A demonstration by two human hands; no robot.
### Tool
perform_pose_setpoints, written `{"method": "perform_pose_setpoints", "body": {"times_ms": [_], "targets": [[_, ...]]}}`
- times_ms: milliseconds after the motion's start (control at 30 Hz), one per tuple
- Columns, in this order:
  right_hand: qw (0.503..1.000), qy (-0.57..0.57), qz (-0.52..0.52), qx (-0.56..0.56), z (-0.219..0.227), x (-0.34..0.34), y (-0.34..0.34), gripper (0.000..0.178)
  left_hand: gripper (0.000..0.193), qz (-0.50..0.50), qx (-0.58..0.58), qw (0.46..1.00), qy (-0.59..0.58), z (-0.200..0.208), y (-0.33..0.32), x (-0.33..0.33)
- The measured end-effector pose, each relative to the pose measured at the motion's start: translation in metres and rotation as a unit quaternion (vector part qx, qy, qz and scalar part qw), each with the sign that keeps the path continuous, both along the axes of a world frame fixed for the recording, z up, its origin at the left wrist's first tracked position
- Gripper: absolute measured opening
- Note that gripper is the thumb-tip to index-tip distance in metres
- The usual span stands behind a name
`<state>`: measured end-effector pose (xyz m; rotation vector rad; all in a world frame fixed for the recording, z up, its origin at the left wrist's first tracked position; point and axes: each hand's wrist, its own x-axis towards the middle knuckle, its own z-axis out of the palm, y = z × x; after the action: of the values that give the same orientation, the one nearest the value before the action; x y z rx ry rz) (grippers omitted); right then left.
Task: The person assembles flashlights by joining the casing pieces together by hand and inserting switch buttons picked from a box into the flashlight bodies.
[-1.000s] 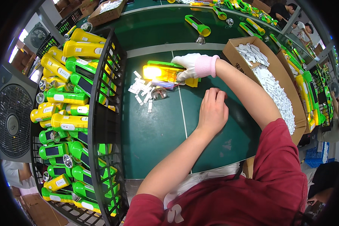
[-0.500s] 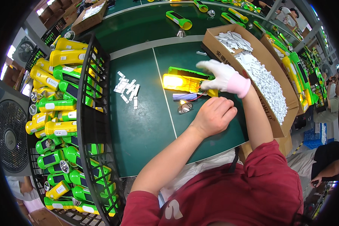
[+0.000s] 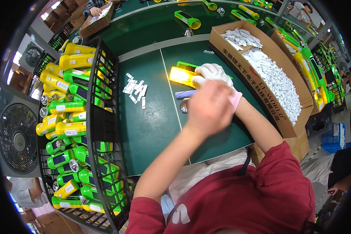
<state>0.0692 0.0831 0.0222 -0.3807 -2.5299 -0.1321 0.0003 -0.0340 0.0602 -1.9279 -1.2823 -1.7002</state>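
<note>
An opened flashlight (image 3: 179,75) lies on the green table, its yellow housing brightly lit and a green shell part (image 3: 186,65) behind it. My right hand (image 3: 212,73), in a white glove with a pink cuff, curls its fingers over the housing's right part. My bare left hand (image 3: 210,107) crosses in front of the glove near its cuff, smeared by motion, so its fingers are unclear. A blue-purple cylindrical battery (image 3: 184,94) and a reflector cup (image 3: 184,106) lie just left of my left hand, both partly covered. Any wires are hidden behind the hands.
A black crate (image 3: 91,113) of yellow and green flashlights stands left. Small white parts (image 3: 135,90) lie near it. A cardboard box (image 3: 261,84) of white pieces sits right. More flashlights (image 3: 188,19) lie on the far belt. A co-worker's hand (image 3: 95,11) reaches into another box.
My right hand has come down from open, spread fingers onto the flashlight housing. My left hand has shifted slightly left and blurs. A co-worker's hand has appeared at the far left box.
</note>
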Motion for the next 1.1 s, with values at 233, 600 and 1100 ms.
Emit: {"method": "perform_pose_setpoints", "body": {"times_ms": [233,600,1100], "targets": [[0.999,0.029,0.020,0.026,0.010,-0.002,-0.022,0.025,0.016,0.135,-0.206,0.945,-0.215,-0.063,0.015,-0.123],[1.000,0.026,0.003,-0.014,0.001,-0.014,-0.031,0.021,0.056,0.064,-0.305,0.950,0.008,-0.068,0.027,-0.126],[0.974,0.043,-0.034,-0.220,0.004,0.001,-0.010,0.023,0.042,-0.013,-0.329,0.944,0.032,-0.063,0.023,-0.128]]}}
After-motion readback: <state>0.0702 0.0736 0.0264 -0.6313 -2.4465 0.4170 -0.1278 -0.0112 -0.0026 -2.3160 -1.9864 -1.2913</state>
